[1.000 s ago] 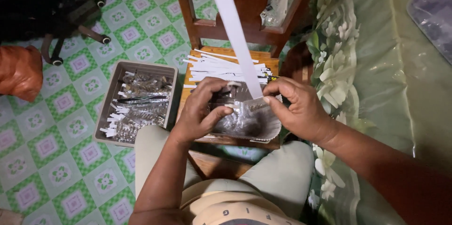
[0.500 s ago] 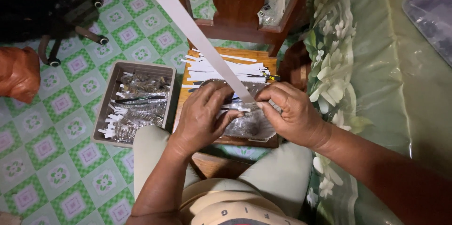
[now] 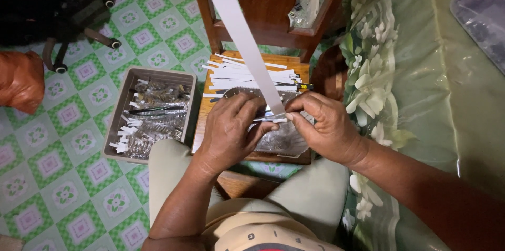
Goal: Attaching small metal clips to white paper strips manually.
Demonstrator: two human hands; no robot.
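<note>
My left hand (image 3: 231,131) and my right hand (image 3: 322,126) meet over a small clear plastic packet (image 3: 284,140) on a low wooden stool (image 3: 206,110). Both hands pinch the packet's top edge together with the lower end of a long white paper strip (image 3: 238,26) that rises up toward the camera. A pile of cut white strips (image 3: 243,76) lies on the stool just beyond my fingers.
A grey tray (image 3: 122,105) of finished packets with white strips sits on the green tiled floor at left. A wooden chair (image 3: 265,6) stands ahead. A floral green cloth (image 3: 421,98) covers the right. An orange bag (image 3: 21,80) and chair wheels lie far left.
The long white strip has swung left at its upper end. My hands have closed in on the packet's top edge, the left hand now covering more of the packet.
</note>
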